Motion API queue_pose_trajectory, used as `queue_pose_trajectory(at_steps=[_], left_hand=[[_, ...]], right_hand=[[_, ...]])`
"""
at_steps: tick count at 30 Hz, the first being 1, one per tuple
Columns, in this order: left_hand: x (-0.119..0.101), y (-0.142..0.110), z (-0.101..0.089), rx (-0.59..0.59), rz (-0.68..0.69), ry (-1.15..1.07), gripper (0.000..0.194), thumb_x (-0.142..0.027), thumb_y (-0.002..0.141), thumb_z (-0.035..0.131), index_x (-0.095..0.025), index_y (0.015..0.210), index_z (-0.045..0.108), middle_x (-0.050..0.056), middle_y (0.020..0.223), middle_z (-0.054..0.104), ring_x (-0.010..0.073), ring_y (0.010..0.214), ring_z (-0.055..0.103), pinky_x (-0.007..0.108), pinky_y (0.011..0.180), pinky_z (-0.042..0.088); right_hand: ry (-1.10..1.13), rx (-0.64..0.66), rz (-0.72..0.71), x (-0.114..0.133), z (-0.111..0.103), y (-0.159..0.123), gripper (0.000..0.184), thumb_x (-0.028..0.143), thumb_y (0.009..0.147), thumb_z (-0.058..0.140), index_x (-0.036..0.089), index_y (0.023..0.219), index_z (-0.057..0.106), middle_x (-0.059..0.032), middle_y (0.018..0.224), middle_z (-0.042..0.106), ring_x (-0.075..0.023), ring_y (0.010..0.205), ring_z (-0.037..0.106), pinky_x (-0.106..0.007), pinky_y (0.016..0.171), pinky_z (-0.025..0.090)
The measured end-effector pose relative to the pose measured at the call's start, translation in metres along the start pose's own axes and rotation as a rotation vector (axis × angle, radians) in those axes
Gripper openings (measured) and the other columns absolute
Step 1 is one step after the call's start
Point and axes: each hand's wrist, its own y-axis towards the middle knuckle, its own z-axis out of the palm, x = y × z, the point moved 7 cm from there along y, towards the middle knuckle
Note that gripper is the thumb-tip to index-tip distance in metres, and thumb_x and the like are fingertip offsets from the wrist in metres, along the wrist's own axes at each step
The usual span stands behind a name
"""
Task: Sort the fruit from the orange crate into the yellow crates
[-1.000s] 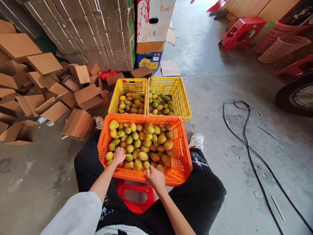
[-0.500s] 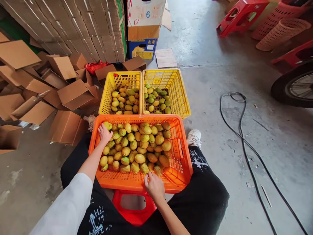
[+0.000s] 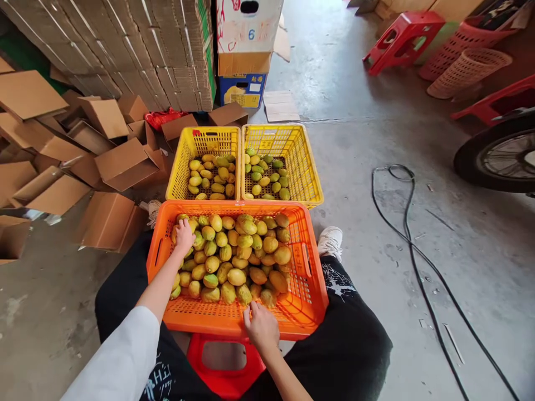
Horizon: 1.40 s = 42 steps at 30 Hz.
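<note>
Head | curls left hand [image 3: 184, 236] over fruit [image 3: 237, 277] | half-curls right hand [image 3: 262, 327] by crate [image 3: 200, 322] | cannot tell hold in either | best to lift gently, without bruising

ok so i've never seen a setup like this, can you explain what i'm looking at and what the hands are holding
There's no machine: these are a person's bare hands, seen from a camera worn on the head, looking forward and down. Between the knees is an orange plastic crate of oval yellow-green fruit, above a red plastic stool. Beyond it stand two yellow crates with more fruit. The left hand is at fruit in the far left corner; I can't tell whether it grips one. The right hand is at the near rim, with no fruit visible in it.
</note>
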Motion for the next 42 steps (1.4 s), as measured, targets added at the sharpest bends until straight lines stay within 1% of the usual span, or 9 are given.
queue_pose_trajectory(at_steps=[4, 10, 14, 20, 26, 30, 32, 39, 42], left_hand=[[0.012, -0.046, 0.011, 0.094, 0.014, -0.065, 0.058, -0.02, 0.083, 0.067, -0.017, 0.136, 0.042, 0.021, 0.136, 0.048, 0.0359, 0.114, 0.064, 0.044, 0.095, 0.05], [0.011, -0.133, 0.052, 0.345, 0.136, -0.194, 0.058, -0.01, 0.073, 0.07, -0.018, 0.125, 0.045, 0.016, 0.131, 0.054, 0.0307, 0.113, 0.065, 0.037, 0.093, 0.049], [0.015, -0.176, 0.051, 0.297, 0.017, -0.364, 0.06, -0.013, 0.075, 0.069, -0.019, 0.128, 0.043, 0.013, 0.12, 0.063, 0.0292, 0.113, 0.065, 0.038, 0.095, 0.049], [-0.01, -0.234, 0.045, 0.198, 0.142, -0.486, 0.06, -0.02, 0.08, 0.068, -0.025, 0.136, 0.049, 0.012, 0.128, 0.064, 0.0306, 0.125, 0.06, 0.042, 0.105, 0.047], [-0.026, -0.242, 0.055, 0.254, 0.003, -0.391, 0.061, -0.041, 0.087, 0.066, -0.02, 0.142, 0.049, 0.018, 0.122, 0.069, 0.0355, 0.109, 0.069, 0.042, 0.091, 0.051], [-0.029, -0.24, 0.052, 0.267, -0.051, -0.378, 0.064, -0.045, 0.09, 0.062, -0.022, 0.148, 0.047, 0.018, 0.131, 0.066, 0.0361, 0.105, 0.069, 0.043, 0.086, 0.05], [-0.029, -0.239, 0.051, 0.265, -0.067, -0.376, 0.065, -0.044, 0.092, 0.059, -0.026, 0.152, 0.044, 0.016, 0.137, 0.063, 0.0347, 0.103, 0.069, 0.042, 0.083, 0.05], [-0.031, -0.236, 0.051, 0.319, -0.074, -0.343, 0.064, -0.044, 0.093, 0.057, -0.03, 0.154, 0.047, 0.013, 0.133, 0.062, 0.0325, 0.099, 0.069, 0.04, 0.081, 0.049], [-0.032, -0.236, 0.051, 0.353, -0.088, -0.322, 0.066, -0.045, 0.093, 0.056, -0.031, 0.155, 0.044, 0.013, 0.131, 0.062, 0.0328, 0.1, 0.068, 0.04, 0.082, 0.049]], right_hand=[[0.012, 0.03, -0.001, -0.001, 0.001, 0.002, 0.031, 0.026, 0.101, 0.042, 0.018, 0.099, 0.072, -0.011, 0.098, 0.077, -0.0244, 0.094, 0.073, -0.03, 0.077, 0.045], [0.045, 0.081, 0.053, 0.001, -0.007, 0.003, 0.032, 0.028, 0.101, 0.04, 0.018, 0.102, 0.07, -0.0108, 0.104, 0.077, -0.0241, 0.096, 0.072, -0.03, 0.075, 0.044], [0.057, 0.094, 0.091, 0.002, -0.013, 0.004, 0.033, 0.03, 0.1, 0.04, 0.018, 0.103, 0.071, -0.0118, 0.107, 0.077, -0.0242, 0.099, 0.072, -0.03, 0.076, 0.045], [0.06, 0.092, 0.086, 0.003, -0.014, 0.004, 0.034, 0.031, 0.1, 0.04, 0.017, 0.101, 0.071, -0.0135, 0.106, 0.077, -0.0257, 0.098, 0.073, -0.031, 0.077, 0.046], [0.092, 0.115, 0.127, -0.003, -0.008, 0.012, 0.035, 0.033, 0.098, 0.042, 0.017, 0.105, 0.072, -0.0165, 0.108, 0.077, -0.0283, 0.101, 0.073, -0.033, 0.081, 0.048], [0.229, 0.267, 0.165, -0.015, 0.01, 0.038, 0.03, 0.031, 0.095, 0.05, 0.019, 0.107, 0.075, -0.0139, 0.112, 0.078, -0.0271, 0.108, 0.071, -0.03, 0.084, 0.048], [0.238, 0.269, 0.215, -0.026, 0.012, 0.053, 0.029, 0.026, 0.093, 0.052, 0.017, 0.108, 0.075, -0.0147, 0.115, 0.077, -0.0273, 0.112, 0.07, -0.03, 0.084, 0.048], [0.244, 0.04, 0.477, -0.074, -0.004, 0.076, 0.046, 0.026, 0.098, 0.035, 0.008, 0.132, 0.06, -0.0247, 0.128, 0.067, -0.0334, 0.118, 0.066, -0.038, 0.088, 0.05], [0.315, -0.111, 0.574, -0.095, -0.011, 0.074, 0.048, 0.023, 0.091, 0.046, 0.005, 0.133, 0.058, -0.0283, 0.13, 0.063, -0.0353, 0.116, 0.065, -0.038, 0.09, 0.049]])
